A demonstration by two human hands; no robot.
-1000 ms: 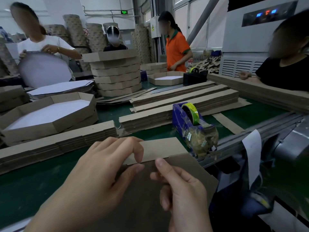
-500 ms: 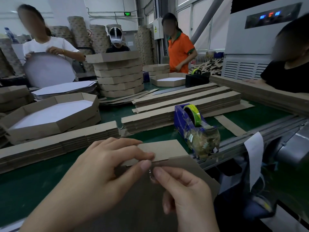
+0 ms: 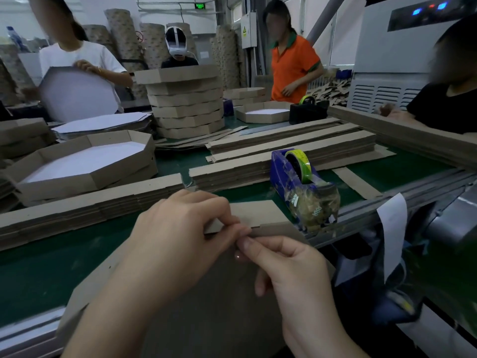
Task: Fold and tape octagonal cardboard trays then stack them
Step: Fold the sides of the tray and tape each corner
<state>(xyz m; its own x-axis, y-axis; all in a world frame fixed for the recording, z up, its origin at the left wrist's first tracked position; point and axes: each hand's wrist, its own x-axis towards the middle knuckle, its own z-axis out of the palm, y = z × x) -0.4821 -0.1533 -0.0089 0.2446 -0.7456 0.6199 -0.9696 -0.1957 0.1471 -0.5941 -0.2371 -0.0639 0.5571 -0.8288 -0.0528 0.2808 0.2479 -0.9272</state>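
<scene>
Now we pinch the flat brown cardboard tray blank (image 3: 206, 319) at its far edge, left hand (image 3: 180, 241) and right hand (image 3: 291, 270) meeting; blue tape dispenser (image 3: 280, 171) sits just beyond, nearer right.

Even indoor light, dimmer in the lower corners; wide-angle bending at the edges, slight blur throughout.

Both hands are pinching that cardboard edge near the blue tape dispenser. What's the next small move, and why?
Probably rub along the seam to press it flat. The left hand and right hand pinch the cardboard sheet exactly where its flap joins; a glint there may be tape, though that's unclear.
</scene>
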